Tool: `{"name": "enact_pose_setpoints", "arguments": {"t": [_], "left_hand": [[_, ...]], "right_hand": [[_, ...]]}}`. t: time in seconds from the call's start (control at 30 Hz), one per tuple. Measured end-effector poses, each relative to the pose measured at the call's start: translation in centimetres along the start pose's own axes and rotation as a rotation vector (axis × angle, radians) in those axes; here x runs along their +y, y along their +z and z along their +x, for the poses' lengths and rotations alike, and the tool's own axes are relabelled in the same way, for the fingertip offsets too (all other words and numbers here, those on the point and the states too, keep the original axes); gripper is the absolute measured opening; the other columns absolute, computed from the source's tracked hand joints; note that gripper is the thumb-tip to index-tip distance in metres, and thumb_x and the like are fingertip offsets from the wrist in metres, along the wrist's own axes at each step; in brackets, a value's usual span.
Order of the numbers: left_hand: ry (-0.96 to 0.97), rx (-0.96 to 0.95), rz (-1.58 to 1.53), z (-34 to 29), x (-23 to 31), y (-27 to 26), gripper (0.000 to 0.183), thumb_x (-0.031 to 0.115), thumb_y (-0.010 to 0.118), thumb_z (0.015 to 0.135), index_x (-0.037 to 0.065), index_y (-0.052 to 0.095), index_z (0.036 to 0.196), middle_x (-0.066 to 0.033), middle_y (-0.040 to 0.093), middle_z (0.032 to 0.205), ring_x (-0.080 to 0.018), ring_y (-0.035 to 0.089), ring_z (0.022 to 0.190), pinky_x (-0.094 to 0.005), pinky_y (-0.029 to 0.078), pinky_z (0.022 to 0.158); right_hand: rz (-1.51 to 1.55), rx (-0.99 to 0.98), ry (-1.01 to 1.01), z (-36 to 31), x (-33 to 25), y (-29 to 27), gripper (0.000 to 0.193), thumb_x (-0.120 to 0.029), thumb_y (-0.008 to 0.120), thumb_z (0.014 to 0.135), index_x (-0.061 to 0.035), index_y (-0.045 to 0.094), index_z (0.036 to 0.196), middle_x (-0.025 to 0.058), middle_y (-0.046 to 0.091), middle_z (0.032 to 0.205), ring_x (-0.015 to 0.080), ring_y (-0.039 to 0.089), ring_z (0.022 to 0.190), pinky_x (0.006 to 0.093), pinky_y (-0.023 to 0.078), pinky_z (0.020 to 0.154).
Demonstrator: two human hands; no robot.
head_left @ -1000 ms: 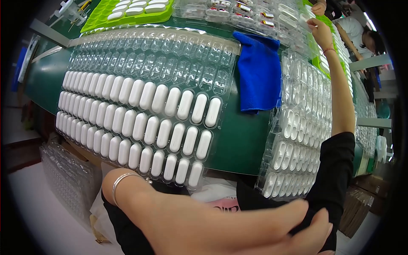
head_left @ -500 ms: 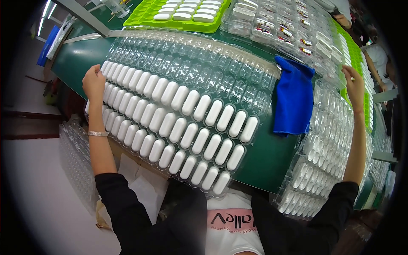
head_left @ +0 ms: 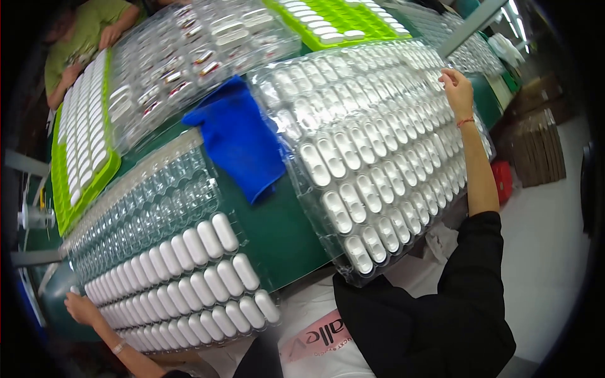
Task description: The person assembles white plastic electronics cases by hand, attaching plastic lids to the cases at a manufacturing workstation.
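Observation:
My left hand [head_left: 80, 309] is at the far-left end of a clear plastic tray filled with rows of white oblong cases [head_left: 200, 244]. Its fingers are curled together, and a small white tip shows above them; what they hold I cannot make out. Over at the right, my right hand [head_left: 459, 91] reaches to the far end of a second clear tray holding open white oblong shells [head_left: 372, 193]. Its fingertips are bent together at the shells there, and anything between them is too small to tell. A blue cloth [head_left: 242, 142] lies between the two trays.
Behind the cases lie clear tray pockets [head_left: 148, 201]. A clear tray with small red and metallic parts [head_left: 201, 58] stands beyond the cloth. Green trays [head_left: 113, 165] of white pieces stand far left and at the back. Another person's hands [head_left: 69, 75] are at the far left.
My view has swung to the right, so the open-shell tray now fills the middle. My right hand has come over the far end of that tray; my left stays near its tray's left end.

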State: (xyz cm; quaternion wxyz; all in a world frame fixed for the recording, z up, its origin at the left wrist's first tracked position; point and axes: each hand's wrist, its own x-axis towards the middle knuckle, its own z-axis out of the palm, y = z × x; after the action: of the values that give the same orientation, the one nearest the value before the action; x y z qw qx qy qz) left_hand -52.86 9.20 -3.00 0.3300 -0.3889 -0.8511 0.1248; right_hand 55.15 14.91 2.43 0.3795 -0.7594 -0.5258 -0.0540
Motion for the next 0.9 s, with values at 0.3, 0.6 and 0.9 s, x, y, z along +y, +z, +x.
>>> {"name": "enact_pose_setpoints", "arguments": {"t": [0.3, 0.6, 0.9], "left_hand": [[0.445, 0.389, -0.821, -16.7, 14.7, -33.2, 0.033, -0.004, 0.061, 0.087, 0.000, 0.060, 0.120, -0.0154, 0.065, 0.112, -0.0308, 0.062, 0.102, -0.0400, 0.050, 0.085], [0.459, 0.051, -1.307, -25.9, 13.8, -37.5, 0.037, -0.014, 0.053, 0.086, -0.006, 0.052, 0.122, -0.0181, 0.062, 0.120, -0.0277, 0.058, 0.112, -0.0385, 0.045, 0.097], [0.165, -0.512, -2.229, -30.2, 20.4, -39.7, 0.028, -0.004, 0.060, 0.089, -0.007, 0.052, 0.117, -0.0236, 0.051, 0.127, -0.0223, 0.059, 0.106, -0.0319, 0.048, 0.091]], "right_hand": [[-0.426, -0.172, -0.177, 0.5, 1.8, 0.8, 0.021, -0.023, 0.068, 0.082, -0.0062, 0.073, 0.092, 0.0142, 0.071, 0.085, 0.0275, 0.066, 0.078, 0.0359, 0.052, 0.074], [-0.267, -0.120, -0.170, 2.6, 1.7, 3.1, 0.021, -0.017, 0.063, 0.086, -0.0007, 0.068, 0.098, 0.0174, 0.067, 0.099, 0.0322, 0.066, 0.083, 0.0373, 0.051, 0.078], [0.969, -1.147, -0.215, -14.1, -25.4, 4.7, 0.029, -0.010, 0.064, 0.092, 0.0008, 0.056, 0.118, 0.0081, 0.062, 0.108, 0.0130, 0.061, 0.103, 0.0265, 0.051, 0.089]]}}
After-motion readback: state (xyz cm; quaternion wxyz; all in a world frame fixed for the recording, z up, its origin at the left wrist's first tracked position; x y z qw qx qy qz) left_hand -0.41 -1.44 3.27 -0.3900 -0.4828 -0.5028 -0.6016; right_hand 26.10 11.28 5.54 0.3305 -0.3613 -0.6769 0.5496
